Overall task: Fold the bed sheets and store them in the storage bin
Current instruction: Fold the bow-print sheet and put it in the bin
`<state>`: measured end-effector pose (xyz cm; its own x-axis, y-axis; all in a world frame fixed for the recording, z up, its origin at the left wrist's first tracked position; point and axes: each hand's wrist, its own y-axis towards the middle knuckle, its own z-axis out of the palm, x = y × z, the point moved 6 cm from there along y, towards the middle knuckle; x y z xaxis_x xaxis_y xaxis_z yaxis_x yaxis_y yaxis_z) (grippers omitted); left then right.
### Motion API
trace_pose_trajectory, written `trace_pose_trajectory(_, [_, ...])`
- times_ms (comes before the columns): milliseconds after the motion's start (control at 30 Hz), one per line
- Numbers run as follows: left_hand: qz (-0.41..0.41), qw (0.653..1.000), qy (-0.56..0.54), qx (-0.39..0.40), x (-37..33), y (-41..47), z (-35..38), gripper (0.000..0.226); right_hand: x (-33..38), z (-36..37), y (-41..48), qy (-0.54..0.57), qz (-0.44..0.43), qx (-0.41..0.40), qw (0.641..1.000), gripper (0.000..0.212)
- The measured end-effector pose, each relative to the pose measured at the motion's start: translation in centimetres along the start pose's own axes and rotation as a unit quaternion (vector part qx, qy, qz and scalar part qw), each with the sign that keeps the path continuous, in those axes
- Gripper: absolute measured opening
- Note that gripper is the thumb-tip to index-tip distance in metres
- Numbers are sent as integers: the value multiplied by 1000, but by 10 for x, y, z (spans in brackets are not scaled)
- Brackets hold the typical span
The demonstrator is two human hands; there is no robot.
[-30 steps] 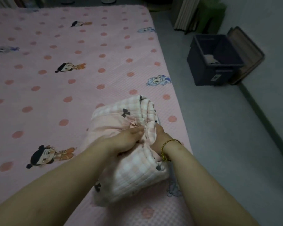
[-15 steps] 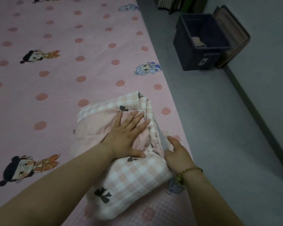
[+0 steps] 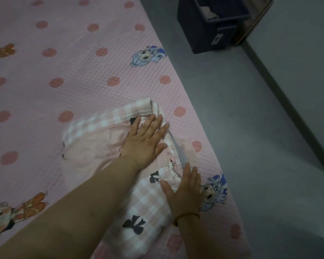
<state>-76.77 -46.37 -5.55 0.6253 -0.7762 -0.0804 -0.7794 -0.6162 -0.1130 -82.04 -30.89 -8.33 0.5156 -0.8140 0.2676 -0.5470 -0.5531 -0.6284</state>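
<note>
The folded bed sheet (image 3: pixel 144 202), pink-and-white check with black bows, lies as a thick bundle on the bed (image 3: pixel 82 71), close to the bed's right-hand edge where the mattress meets the grey floor (image 3: pixel 241 128). It sits there, I judge, because that edge is the one nearest the storage bin (image 3: pixel 204 32), which keeps the carry short.

The left hand (image 3: pixel 145 141) lies flat on the far half of the bundle, fingers straight and slightly spread, palm down on the plain pink layer. It grips nothing; the spread looks meant to press air out and hold the layers from springing open. The right hand (image 3: pixel 185 189), with a beaded bracelet (image 3: pixel 185 216) on its wrist, also lies flat with fingers straight, set against the bundle's right flank where the gathered edges bunch up. That placement seems to tuck and square the loose side so the fold keeps its shape.

The dark blue storage bin stands on the floor well apart from the bed, beyond the far right corner of the view, open at the top with something pale (image 3: pixel 207 11) already inside. Its lid (image 3: pixel 254 21) leans upright just behind it, leaving the opening free.

The folding looks nearly finished; the sheet is not yet in the bin. Lifting it will call for both hands under or around the bundle, or the layers may slump apart.
</note>
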Motion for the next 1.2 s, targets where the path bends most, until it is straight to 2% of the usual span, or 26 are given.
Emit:
trace_pose_trajectory(67, [-21, 999, 46, 21, 2, 5, 13, 79, -1, 3, 10, 15, -6, -3, 1000, 95])
trace_pose_trajectory(133, [-33, 997, 51, 46, 0, 4, 17, 81, -2, 4, 17, 28, -15, 3, 999, 94])
trace_pose_trajectory(233, [-28, 999, 43, -16, 4, 4, 9, 70, -6, -2, 25, 44, -18, 33, 998, 106])
trace_pose_trajectory(333, [-11, 998, -12, -54, 4, -4, -8, 64, -3, -8, 40, 41, -35, 105, 993, 118])
trace_pose_trajectory(400, [-21, 993, -27, -113, 5, -21, -23, 63, 3, -10, 45, 34, -57, 146, 987, 121])
trace_pose_trajectory(433, [-60, 987, -45, -146, 7, -34, -32, 65, 4, -10, 46, 38, -65, 161, 984, 122])
trace_pose_trajectory(500, [-191, 959, -74, -196, 17, -66, -48, 72, 6, -10, 48, 70, -73, 184, 978, 125])
trace_pose_trajectory(567, [-355, 901, -112, -222, 29, -110, -58, 82, 9, -12, 48, 91, -84, 202, 972, 127])
trace_pose_trajectory(600, [-437, 865, -152, -196, 34, -132, -51, 89, 10, -14, 48, 100, -85, 206, 970, 127])
trace_pose_trajectory(633, [-526, 807, -216, -160, 38, -156, -43, 98, 13, -17, 47, 111, -89, 211, 967, 127])
trace_pose_trajectory(667, [-599, 723, -315, -140, 39, -177, -30, 105, 15, -19, 48, 124, -91, 215, 964, 126])
trace_pose_trajectory(700, [-632, 629, -431, -143, 37, -191, -16, 108, 16, -19, 48, 134, -93, 220, 962, 126])
trace_pose_trajectory(733, [-630, 534, -544, -148, 31, -199, -3, 106, 17, -20, 48, 138, -99, 225, 959, 125])
trace_pose_trajectory(767, [-607, 470, -626, -137, 25, -201, 8, 103, 16, -20, 48, 142, -101, 228, 958, 125])
trace_pose_trajectory(800, [-584, 441, -671, -118, 21, -200, 15, 103, 15, -19, 50, 153, -101, 228, 956, 125])
trace_pose_trajectory(900, [-551, 425, -709, -116, 27, -197, 24, 96, 13, -18, 53, 188, -109, 230, 948, 122])
trace_pose_trajectory(967, [-550, 396, -726, -118, 32, -196, 28, 89, 14, -17, 53, 209, -113, 229, 944, 121])
trace_pose_trajectory(1100, [-542, 331, -763, -117, 28, -192, 36, 61, 19, -15, 52, 226, -131, 225, 939, 136])
trace_pose_trajectory(1200, [-529, 302, -781, -139, 27, -189, 42, 58, 14, -13, 52, 243, -138, 221, 934, 117])
